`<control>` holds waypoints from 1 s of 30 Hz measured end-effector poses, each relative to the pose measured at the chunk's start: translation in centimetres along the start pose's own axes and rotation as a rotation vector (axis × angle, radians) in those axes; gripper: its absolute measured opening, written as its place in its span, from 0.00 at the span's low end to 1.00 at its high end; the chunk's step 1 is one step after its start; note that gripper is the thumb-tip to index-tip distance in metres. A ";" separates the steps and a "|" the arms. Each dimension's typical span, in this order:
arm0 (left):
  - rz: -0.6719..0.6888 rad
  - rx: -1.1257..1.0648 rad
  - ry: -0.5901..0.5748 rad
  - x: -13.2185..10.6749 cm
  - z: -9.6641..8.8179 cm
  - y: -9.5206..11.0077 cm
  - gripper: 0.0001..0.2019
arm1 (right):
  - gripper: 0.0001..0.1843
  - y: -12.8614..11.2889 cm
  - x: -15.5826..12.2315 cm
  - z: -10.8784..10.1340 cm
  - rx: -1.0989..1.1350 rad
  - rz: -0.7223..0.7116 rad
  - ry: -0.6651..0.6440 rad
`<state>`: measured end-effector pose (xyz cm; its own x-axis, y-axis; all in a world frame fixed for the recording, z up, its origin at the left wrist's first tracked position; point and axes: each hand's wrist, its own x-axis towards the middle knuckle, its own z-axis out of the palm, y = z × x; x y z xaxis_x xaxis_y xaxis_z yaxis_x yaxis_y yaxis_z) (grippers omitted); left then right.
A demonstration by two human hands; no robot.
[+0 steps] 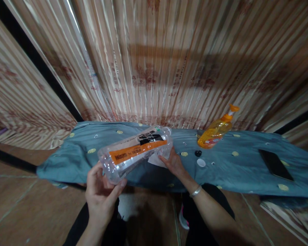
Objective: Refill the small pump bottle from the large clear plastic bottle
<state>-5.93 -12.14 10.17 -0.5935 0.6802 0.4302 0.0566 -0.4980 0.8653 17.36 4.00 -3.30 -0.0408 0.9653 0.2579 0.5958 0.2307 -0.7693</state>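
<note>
A large clear plastic bottle [137, 152] with an orange, white and black label lies tilted in front of me, its neck toward the upper right. My left hand [101, 193] grips its base, thumb below and fingers behind. Close to the neck end, my right hand [174, 162] pinches a white tissue-like sheet [157, 159] against the bottle's lower side. Whether those fingers also bear on the bottle is partly hidden. A black cap [198, 153] and a white round disc [201, 162] lie on the cloth to the right of that hand.
An orange pump bottle [215, 131] of yellow liquid stands toward the back right. A dark phone [276, 164] lies farther right. Blue patterned cloth [233, 174] covers the narrow surface. Behind it hangs a pleated curtain [156, 68]; black poles [41, 65] frame the sides.
</note>
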 end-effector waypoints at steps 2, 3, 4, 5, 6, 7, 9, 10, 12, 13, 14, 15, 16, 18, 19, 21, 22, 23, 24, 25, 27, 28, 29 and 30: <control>0.003 0.011 -0.003 0.0 0.0 0.0 0.28 | 0.39 0.1 0.0 0.0 0.011 0.005 -0.010; 0.006 0.010 -0.006 0.1 0.0 0.0 0.28 | 0.39 0.1 -0.1 -0.1 0.018 0.002 -0.018; 0.010 0.006 -0.008 0.1 0.0 0.0 0.28 | 0.38 0.1 -0.1 -0.1 0.022 -0.002 -0.026; 0.009 0.004 -0.011 0.1 0.0 0.0 0.29 | 0.38 0.1 -0.1 -0.2 0.023 -0.007 -0.031; 0.007 0.004 -0.014 0.1 0.0 0.0 0.29 | 0.38 0.0 0.0 -0.2 0.022 -0.009 -0.034; 0.003 0.004 -0.015 0.1 0.0 0.0 0.29 | 0.39 0.0 0.0 -0.3 0.020 -0.009 -0.035; -0.006 0.005 -0.014 0.1 0.0 0.0 0.31 | 0.40 0.0 0.0 -0.3 0.013 -0.002 -0.036; -0.010 0.006 -0.008 0.1 0.0 0.0 0.31 | 0.40 0.0 0.0 -0.3 0.009 0.001 -0.035; -0.021 0.010 0.007 0.1 0.1 0.0 0.32 | 0.40 0.0 0.0 -0.3 -0.003 -0.002 -0.027; -0.023 0.008 0.013 0.1 0.1 0.0 0.32 | 0.39 0.1 0.0 -0.3 -0.010 -0.011 -0.021; -0.025 0.006 0.015 0.1 0.1 0.1 0.32 | 0.39 0.2 -0.1 -0.2 -0.017 -0.021 -0.016; -0.025 0.005 0.016 0.1 0.1 0.1 0.33 | 0.39 0.2 -0.1 -0.2 -0.025 -0.029 -0.012; -0.025 0.006 0.016 0.1 0.1 0.1 0.33 | 0.39 0.2 -0.1 -0.1 -0.035 -0.031 -0.009; -0.019 0.010 0.021 0.1 0.1 0.0 0.33 | 0.40 0.2 -0.1 -0.1 -0.054 -0.023 -0.003; -0.021 0.017 0.026 0.1 0.1 0.0 0.33 | 0.41 0.2 -0.1 -0.1 -0.059 -0.019 -0.003; -0.025 0.023 0.036 0.1 0.0 0.0 0.33 | 0.40 0.0 -0.1 -0.2 -0.055 -0.022 -0.008; -0.028 0.019 0.038 0.1 0.0 0.0 0.33 | 0.39 -0.1 -0.1 -0.3 -0.048 -0.031 -0.012; -0.027 0.012 0.038 0.1 0.0 0.0 0.33 | 0.39 -0.1 -0.1 -0.3 -0.042 -0.039 -0.016; -0.025 0.002 0.034 0.1 0.0 0.1 0.33 | 0.39 -0.2 -0.1 -0.4 -0.037 -0.044 -0.019; -0.018 -0.012 0.029 0.1 0.1 0.1 0.33 | 0.38 -0.2 -0.1 -0.4 -0.035 -0.045 -0.020; -0.012 -0.032 0.017 0.1 0.2 0.2 0.33 | 0.38 -0.1 -0.1 -0.4 -0.035 -0.040 -0.020; -0.008 -0.040 0.015 0.1 0.2 0.2 0.32 | 0.38 -0.1 -0.1 -0.4 -0.036 -0.036 -0.019; -0.006 -0.045 0.014 0.1 0.2 0.2 0.32 | 0.38 0.0 -0.1 -0.3 -0.036 -0.033 -0.017; -0.006 -0.046 0.013 0.1 0.2 0.2 0.33 | 0.38 0.1 -0.1 -0.3 -0.035 -0.032 -0.015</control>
<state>-5.86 -12.04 10.41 -0.6042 0.6763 0.4213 0.0158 -0.5185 0.8550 17.62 3.91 -3.23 -0.0723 0.9594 0.2727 0.6219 0.2571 -0.7397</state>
